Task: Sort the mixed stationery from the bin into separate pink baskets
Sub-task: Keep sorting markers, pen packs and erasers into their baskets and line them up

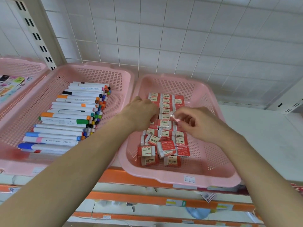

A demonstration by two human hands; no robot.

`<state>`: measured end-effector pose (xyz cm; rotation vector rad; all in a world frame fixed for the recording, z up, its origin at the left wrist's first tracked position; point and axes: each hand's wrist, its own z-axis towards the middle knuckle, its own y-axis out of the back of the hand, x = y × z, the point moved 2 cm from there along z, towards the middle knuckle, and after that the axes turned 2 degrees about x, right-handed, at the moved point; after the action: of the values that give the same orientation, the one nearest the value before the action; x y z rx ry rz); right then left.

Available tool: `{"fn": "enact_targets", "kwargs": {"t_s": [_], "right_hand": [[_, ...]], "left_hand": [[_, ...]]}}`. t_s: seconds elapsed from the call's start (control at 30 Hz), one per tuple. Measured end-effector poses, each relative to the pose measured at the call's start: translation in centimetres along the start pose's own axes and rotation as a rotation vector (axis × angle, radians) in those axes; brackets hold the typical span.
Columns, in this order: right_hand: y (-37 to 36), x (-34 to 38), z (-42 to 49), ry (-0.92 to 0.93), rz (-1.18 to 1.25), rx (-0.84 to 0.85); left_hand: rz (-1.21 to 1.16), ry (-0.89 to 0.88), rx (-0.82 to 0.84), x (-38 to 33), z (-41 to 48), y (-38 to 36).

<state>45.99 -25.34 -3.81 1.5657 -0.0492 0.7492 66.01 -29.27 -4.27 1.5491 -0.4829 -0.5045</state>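
Note:
A pink basket [218, 174] on the right holds several red-and-white 2B erasers [165, 149], in rows at the back and loose at the front. Both my hands are over its middle. My left hand [141, 113] is knuckles up, its fingers curled down onto an eraser [164, 123] in the pile; its fingertips are hidden. My right hand [195, 123] has curled fingers and pinches a small shiny wrapped eraser [172, 115] just above the rows. The pink basket [98, 69] to the left holds several white markers [68, 118] with coloured caps, laid side by side.
A third pink basket [21, 66] with flat printed packets sits at the far left. A slotted shelf upright [35, 35] rises behind it. White shelf surface [262, 136] lies right of the eraser basket. Orange-edged shelves [147, 199] with price tags run below.

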Motion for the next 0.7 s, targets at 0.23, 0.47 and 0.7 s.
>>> {"fn": "enact_targets", "kwargs": {"t_s": [0.23, 0.47, 0.7], "right_hand": [[-0.22, -0.81, -0.13, -0.103, -0.28, 0.078], [-0.4, -0.92, 0.16, -0.16, -0.308, 0.117], [-0.5, -0.92, 0.51, -0.307, -0.177, 0.156]], "left_hand": [[0.005, -0.019, -0.015, -0.03, -0.11, 0.14], [0.01, -0.012, -0.03, -0.09, -0.12, 0.11], [0.136, -0.011, -0.039, 0.1, 0.17, -0.71]]}}
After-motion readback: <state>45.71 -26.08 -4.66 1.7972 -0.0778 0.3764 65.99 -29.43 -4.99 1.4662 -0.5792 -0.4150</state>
